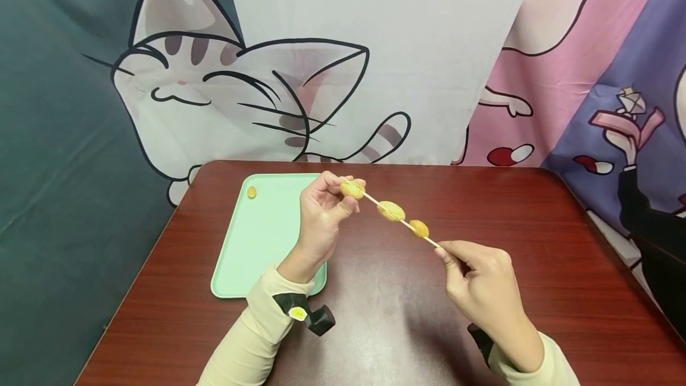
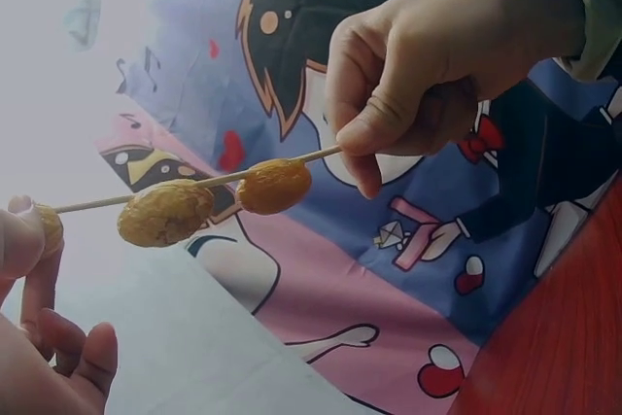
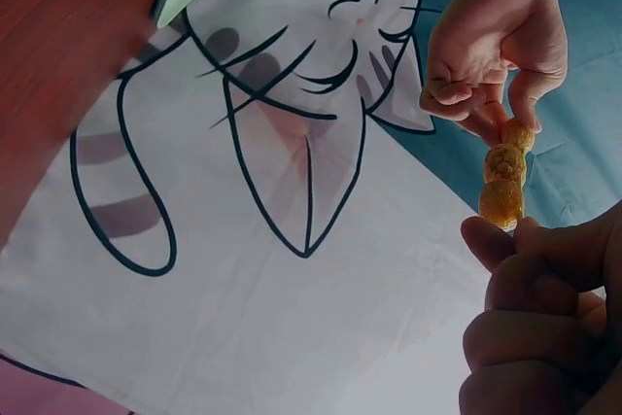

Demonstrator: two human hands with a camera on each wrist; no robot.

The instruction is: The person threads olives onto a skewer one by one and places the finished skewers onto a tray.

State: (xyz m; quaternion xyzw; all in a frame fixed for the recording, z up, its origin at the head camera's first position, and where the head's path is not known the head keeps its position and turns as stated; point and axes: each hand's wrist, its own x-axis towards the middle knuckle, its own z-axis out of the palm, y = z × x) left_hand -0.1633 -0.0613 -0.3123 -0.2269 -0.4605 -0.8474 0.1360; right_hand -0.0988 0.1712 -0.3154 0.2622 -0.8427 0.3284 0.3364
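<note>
On my feed, a red-brown worktop (image 1: 536, 225) catches soft glare; behind it I see a printed cloth (image 1: 429, 34), teal at left, white mid-span with 1 smiling cartoon cat (image 1: 182, 124), then pink and violet at right.

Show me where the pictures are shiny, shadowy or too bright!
Head view: the table has a pale shine between the arms, and a soft dark shadow lies near the right hand; left wrist view: the upper left is washed out whitish; right wrist view: the right hand looks darker than the left hand.
</note>
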